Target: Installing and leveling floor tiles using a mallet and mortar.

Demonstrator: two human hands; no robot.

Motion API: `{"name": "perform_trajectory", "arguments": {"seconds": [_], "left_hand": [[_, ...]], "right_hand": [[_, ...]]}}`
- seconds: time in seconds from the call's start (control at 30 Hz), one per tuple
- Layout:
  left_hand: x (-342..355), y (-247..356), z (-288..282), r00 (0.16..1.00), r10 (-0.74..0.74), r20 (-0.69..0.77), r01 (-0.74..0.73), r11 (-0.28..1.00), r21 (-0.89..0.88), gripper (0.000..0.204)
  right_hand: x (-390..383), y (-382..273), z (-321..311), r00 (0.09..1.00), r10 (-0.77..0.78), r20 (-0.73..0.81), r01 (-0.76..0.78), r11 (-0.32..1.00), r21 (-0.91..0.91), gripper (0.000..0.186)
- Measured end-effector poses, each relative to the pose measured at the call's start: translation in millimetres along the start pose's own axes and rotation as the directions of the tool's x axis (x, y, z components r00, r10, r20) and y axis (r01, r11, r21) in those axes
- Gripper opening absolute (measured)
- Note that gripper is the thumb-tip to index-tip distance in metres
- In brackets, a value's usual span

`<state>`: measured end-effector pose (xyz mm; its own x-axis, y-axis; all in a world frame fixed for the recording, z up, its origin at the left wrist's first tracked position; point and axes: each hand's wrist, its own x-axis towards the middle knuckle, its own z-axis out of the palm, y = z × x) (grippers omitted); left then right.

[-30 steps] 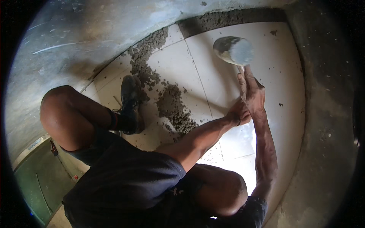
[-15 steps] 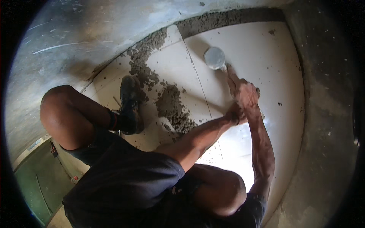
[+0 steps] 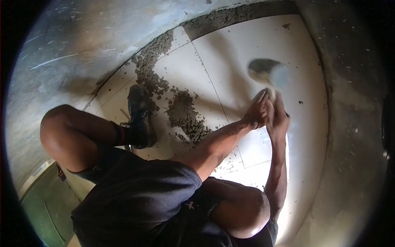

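A mallet with a thick, dark and pale grey head is up over the large white tile, blurred by motion. My right hand is closed round its short handle. Against it, on the left side, my left hand also grips the handle, fingers wrapped and pointing away from me. The lower end of the handle is hidden by both hands. Thin dark joints run between this tile and the white tiles to its left.
Crumbly grey mortar lies on the tiles left of my arms, and more trails along the back wall. A mortar-filled strip borders the far tile edge. My shoe stands by the mortar. A bare wall rises at right.
The mallet head has swung to the right and turned, from its round face to its side. My hands have shifted with it, the right one now lower and beside the left.
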<state>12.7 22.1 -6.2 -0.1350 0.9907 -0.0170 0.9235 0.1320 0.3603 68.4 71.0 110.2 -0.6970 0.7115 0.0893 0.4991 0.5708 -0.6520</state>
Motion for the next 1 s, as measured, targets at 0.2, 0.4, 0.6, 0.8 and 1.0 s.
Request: {"name": "perform_trajectory", "arguments": {"seconds": [0.2,0.4,0.6,0.8,1.0], "left_hand": [[5.3,3.0,-18.6,0.988,-0.076,-0.136,0.056,0.988,-0.145,0.068],[-43.4,-81.0,-66.1,0.993,-0.101,-0.057,0.059,0.866,-0.496,0.067],[-93.0,-230.8,-101.9,1.000,-0.005,0.008,0.004,0.988,0.153,0.067],[-97.6,-262.2,-114.6,0.994,-0.083,-0.071,0.091,0.989,0.113,0.055],[-105.1,-249.4,-112.5,0.997,0.072,0.021,-0.074,0.994,0.078,0.056]], "right_hand": [[-145.3,-15.3,-67.6,0.713,0.694,-0.103,-0.584,0.668,0.461,0.055],[-290.5,-70.2,-66.9,0.157,0.988,-0.012,-0.775,0.130,0.618,0.070],[-386.4,-99.9,-40.3,-0.133,0.987,0.094,-0.722,-0.161,0.673,0.066],[-417.3,-94.2,-19.8,-0.223,0.973,0.066,-0.741,-0.213,0.636,0.064],[-411.7,-90.6,-14.5,-0.271,0.952,-0.145,-0.850,-0.166,0.500,0.061]]}}
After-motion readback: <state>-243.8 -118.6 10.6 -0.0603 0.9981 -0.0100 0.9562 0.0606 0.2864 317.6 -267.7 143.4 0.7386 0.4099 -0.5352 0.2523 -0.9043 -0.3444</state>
